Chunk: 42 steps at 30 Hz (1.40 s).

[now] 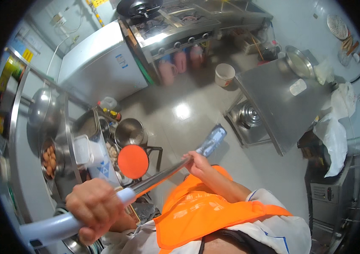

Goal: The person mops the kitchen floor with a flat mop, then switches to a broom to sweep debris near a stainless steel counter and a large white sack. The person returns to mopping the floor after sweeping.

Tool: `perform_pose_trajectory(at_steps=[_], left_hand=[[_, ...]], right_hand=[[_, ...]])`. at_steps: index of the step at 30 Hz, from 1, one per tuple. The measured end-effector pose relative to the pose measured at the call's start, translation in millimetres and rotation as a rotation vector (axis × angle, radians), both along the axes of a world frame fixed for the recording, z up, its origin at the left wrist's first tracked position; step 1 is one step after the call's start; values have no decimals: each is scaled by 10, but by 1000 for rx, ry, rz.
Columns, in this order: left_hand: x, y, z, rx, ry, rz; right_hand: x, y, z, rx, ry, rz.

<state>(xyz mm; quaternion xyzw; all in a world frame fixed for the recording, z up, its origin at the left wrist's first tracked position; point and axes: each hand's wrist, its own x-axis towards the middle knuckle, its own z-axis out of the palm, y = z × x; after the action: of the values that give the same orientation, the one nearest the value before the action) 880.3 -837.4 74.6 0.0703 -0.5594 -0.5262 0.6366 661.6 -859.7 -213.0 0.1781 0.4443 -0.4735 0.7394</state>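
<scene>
A long-poled floor mop (156, 177) runs slantwise across the view, with a light-blue grip, a metal pole and a pale blue head (214, 137) down at the floor. My left hand (95, 207) is closed around the thick blue grip at the lower left. Farther down the pole, close to the head, my right hand (197, 164) wraps around the metal. An orange apron (205, 207) covers my front below the pole. The underside of the mop head is hidden.
At left stand a round orange-red stool (133, 161), a metal pot (130, 132) and shelving with a bowl of eggs (49, 161). A steel table (269, 93) is at right, beside a white bucket (225, 75). A white freezer (103, 63) and stove (171, 34) stand behind.
</scene>
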Motion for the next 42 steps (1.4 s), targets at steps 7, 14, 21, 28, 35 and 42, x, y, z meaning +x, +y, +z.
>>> perform_pose_trajectory(at_steps=[7,14,21,28,35,42], left_hand=[[322,-807,272,-196,-58,109],[179,-1781,393,-243,-115,185],[-174,-3260,194,-249,-108,136],[-599,-5030,-20,-179,-156,-17],[-1891,-6507,-83,-206,-273,-380],[-3721,-7452,-478,-35,-386,-461]], right_hand=[[125,-1496,395,-155,-175,69],[-175,-2738,989,-293,-166,48],[-922,-4149,1081,-469,-50,-182],[-1841,-5445,1036,-443,146,-454],[-3059,-6260,580,-390,194,-718],[-4610,-6988,-392,-252,195,-912]])
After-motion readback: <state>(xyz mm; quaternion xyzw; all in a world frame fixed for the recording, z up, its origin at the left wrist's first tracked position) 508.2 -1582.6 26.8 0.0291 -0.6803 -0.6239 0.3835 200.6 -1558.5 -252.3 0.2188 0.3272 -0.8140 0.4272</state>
